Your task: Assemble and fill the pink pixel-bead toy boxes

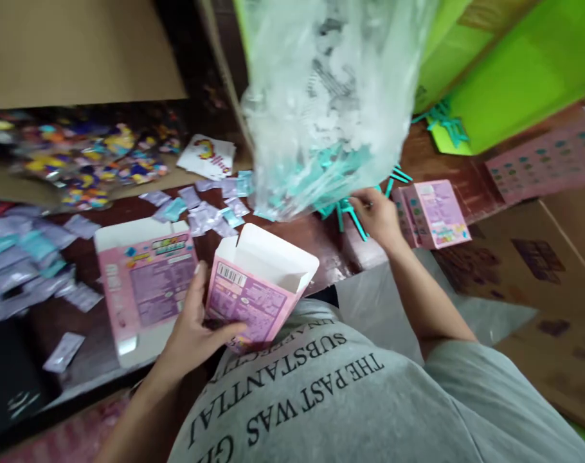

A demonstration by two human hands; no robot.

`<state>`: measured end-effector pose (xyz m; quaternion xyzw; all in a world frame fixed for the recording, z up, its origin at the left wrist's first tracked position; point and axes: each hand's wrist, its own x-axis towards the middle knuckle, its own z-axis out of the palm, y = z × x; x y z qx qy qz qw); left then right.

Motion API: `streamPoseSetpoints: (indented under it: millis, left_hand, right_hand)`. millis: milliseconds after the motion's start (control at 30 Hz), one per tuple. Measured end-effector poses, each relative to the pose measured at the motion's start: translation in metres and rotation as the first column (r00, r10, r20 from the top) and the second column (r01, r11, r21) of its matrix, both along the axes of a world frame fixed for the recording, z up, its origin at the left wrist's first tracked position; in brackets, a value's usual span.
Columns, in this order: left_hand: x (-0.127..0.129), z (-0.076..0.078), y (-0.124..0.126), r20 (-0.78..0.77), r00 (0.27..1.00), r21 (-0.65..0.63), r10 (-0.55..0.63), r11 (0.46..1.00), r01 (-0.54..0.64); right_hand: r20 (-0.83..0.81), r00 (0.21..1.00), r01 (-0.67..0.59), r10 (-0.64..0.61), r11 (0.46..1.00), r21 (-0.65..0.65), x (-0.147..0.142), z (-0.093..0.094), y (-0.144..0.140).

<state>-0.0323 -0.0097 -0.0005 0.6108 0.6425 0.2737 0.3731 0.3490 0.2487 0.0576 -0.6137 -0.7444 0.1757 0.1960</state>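
Plastic bag [328, 109]: hangs over the table, its mouth low so teal sticks [343, 168] spill within my reach.
Flat carton [145, 289]: lies unfolded just beside my left.
Open box [258, 286]: my left hand [196, 328] clasps its side, mouth tilted up for loading.
Right hand [379, 215]: fingers pinch teal sticks at the bag's mouth.

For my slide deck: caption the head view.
Left hand holds an open pink carton while the right hand grips teal sticks beside a clear bag.
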Motion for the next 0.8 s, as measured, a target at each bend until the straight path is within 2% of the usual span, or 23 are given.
streamPoseSetpoints:
  millis: [67, 133, 233, 267, 300, 333, 367, 400, 433, 467, 500, 533, 567, 600, 667, 733, 767, 800]
  left_hand:
    - [-0.008, 0.010, -0.005, 0.135, 0.968, -0.117, 0.210, 0.974, -0.195]
    - [-0.016, 0.021, -0.013, 0.220, 0.908, -0.196, 0.356, 0.928, -0.317]
    - [-0.020, 0.034, -0.025, 0.274, 0.829, -0.141, 0.487, 0.873, -0.466]
    - [-0.019, 0.037, -0.027, 0.282, 0.815, -0.108, 0.506, 0.861, -0.497]
    - [-0.017, 0.039, -0.029, 0.291, 0.807, -0.077, 0.515, 0.853, -0.516]
    - [-0.014, 0.041, -0.030, 0.302, 0.801, -0.054, 0.517, 0.848, -0.527]
    - [-0.011, 0.043, -0.030, 0.316, 0.797, -0.037, 0.514, 0.846, -0.532]
    - [-0.009, 0.044, -0.030, 0.333, 0.794, -0.022, 0.509, 0.846, -0.533]
    - [-0.007, 0.044, -0.030, 0.346, 0.790, -0.008, 0.506, 0.844, -0.537]
    - [-0.006, 0.043, -0.029, 0.357, 0.784, 0.006, 0.508, 0.838, -0.546]
    - [-0.006, 0.041, -0.029, 0.366, 0.773, 0.024, 0.518, 0.825, -0.564]
    - [-0.007, 0.038, -0.029, 0.377, 0.757, 0.045, 0.534, 0.805, -0.591]
    - [-0.009, 0.035, -0.028, 0.389, 0.734, 0.067, 0.557, 0.777, -0.626]
    - [-0.011, 0.030, -0.028, 0.402, 0.707, 0.092, 0.582, 0.742, -0.664]
    - [-0.015, 0.022, -0.026, 0.431, 0.658, 0.141, 0.618, 0.674, -0.726]
    - [-0.018, 0.016, -0.022, 0.448, 0.640, 0.189, 0.624, 0.634, -0.750]
    - [-0.019, 0.014, -0.020, 0.452, 0.643, 0.214, 0.618, 0.625, -0.751]
    - [-0.019, 0.013, -0.018, 0.454, 0.649, 0.240, 0.610, 0.618, -0.749]
  right_hand:
    - [-0.162, 0.987, 0.043, -0.015, 0.984, 0.173, -0.005, 0.018, 0.005]
    - [-0.294, 0.956, 0.094, -0.002, 0.949, 0.301, -0.025, 0.041, 0.004]
    - [-0.495, 0.867, 0.154, 0.050, 0.919, 0.362, -0.079, 0.075, -0.013]
    - [-0.533, 0.840, 0.109, 0.102, 0.930, 0.350, -0.101, 0.084, -0.022]
    - [-0.546, 0.817, -0.001, 0.186, 0.947, 0.322, -0.122, 0.091, -0.031]
    - [-0.540, 0.786, -0.168, 0.302, 0.944, 0.284, -0.143, 0.096, -0.039]
    - [-0.525, 0.729, -0.365, 0.439, 0.898, 0.244, -0.162, 0.098, -0.047]
    - [-0.503, 0.643, -0.561, 0.578, 0.802, 0.206, -0.177, 0.099, -0.053]
    - [-0.469, 0.538, -0.721, 0.700, 0.671, 0.174, -0.191, 0.097, -0.058]
    - [-0.420, 0.439, -0.826, 0.794, 0.540, 0.158, -0.201, 0.095, -0.059]
    - [-0.353, 0.363, -0.881, 0.862, 0.441, 0.173, -0.210, 0.092, -0.058]
    - [-0.273, 0.321, -0.901, 0.907, 0.381, 0.205, -0.217, 0.088, -0.052]
    - [-0.189, 0.325, -0.898, 0.927, 0.365, 0.245, -0.224, 0.082, -0.043]
    - [-0.106, 0.376, -0.875, 0.920, 0.391, 0.287, -0.232, 0.075, -0.030]
    - [0.039, 0.555, -0.794, 0.831, 0.514, 0.324, -0.251, 0.054, 0.005]
    - [0.209, 0.704, -0.710, 0.678, 0.665, 0.234, -0.273, 0.028, 0.040]
    - [0.306, 0.733, -0.668, 0.608, 0.729, 0.150, -0.284, 0.014, 0.054]
    - [0.398, 0.725, -0.634, 0.562, 0.771, 0.067, -0.294, 0.002, 0.064]
